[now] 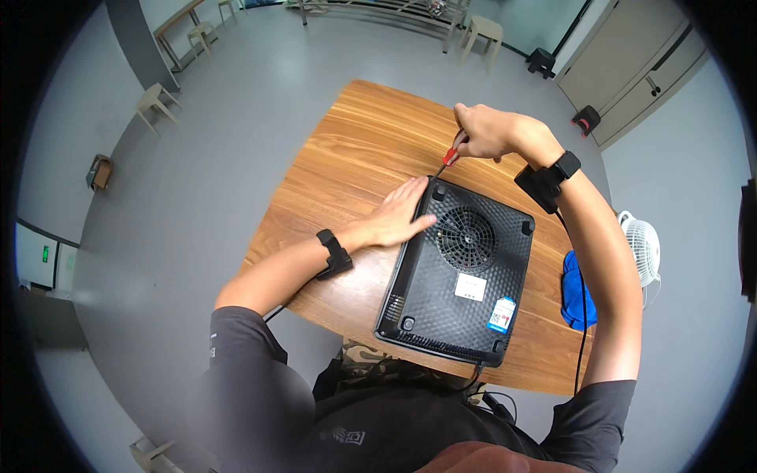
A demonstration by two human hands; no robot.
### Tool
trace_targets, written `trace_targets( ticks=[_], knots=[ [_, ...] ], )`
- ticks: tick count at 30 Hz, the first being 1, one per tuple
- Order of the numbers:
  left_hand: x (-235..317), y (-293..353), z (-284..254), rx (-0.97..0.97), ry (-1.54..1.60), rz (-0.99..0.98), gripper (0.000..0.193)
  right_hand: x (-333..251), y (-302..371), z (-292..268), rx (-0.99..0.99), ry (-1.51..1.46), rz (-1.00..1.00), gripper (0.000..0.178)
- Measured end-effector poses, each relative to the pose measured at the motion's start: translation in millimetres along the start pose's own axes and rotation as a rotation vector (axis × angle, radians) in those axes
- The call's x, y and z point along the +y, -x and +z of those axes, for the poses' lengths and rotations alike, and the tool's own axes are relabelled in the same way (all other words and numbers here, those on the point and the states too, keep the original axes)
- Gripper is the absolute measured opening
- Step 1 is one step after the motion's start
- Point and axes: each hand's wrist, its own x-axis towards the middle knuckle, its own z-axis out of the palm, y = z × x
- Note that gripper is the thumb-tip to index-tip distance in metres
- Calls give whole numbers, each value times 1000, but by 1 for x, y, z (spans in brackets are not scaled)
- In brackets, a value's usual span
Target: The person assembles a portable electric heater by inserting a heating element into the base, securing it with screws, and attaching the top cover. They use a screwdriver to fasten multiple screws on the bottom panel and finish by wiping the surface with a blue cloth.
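Observation:
A black, flat appliance [430, 272] lies on the wooden table with its underside up. It looks like an induction cooker, with a round fan grille [467, 239], corner feet and two labels on it. My right hand [493, 132] is closed around a screwdriver [450, 156] with a red handle. Its shaft slants down to the appliance's far left corner, where the tip's exact contact is too small to make out. Against the far left edge rests my left hand [397, 214], fingers stretched out and thumb over the casing.
The wooden table [323, 197] has a blue cloth [578, 292] at its right edge. Beyond that edge stands a white fan [640, 248]. A black cord [478, 377] leaves the appliance's near side. Pale stools [482, 33] stand farther off on the grey floor.

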Motion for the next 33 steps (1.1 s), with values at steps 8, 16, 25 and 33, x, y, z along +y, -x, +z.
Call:
trace_targets(
  ticks=[8, 16, 25, 33],
  knots=[
    [1, 9, 16, 115, -127, 61, 77, -8, 6, -4, -60, -25, 76, 43],
    [-2, 7, 16, 87, -136, 44, 77, -20, 0, 9, 157, 231, 31, 60],
    [0, 4, 14, 54, -120, 4, 78, -12, -8, 14, 257, 183, -144, 43],
    [12, 0, 0, 53, 57, 41, 72, 0, -11, 16, 194, 54, -212, 28]
  ],
)
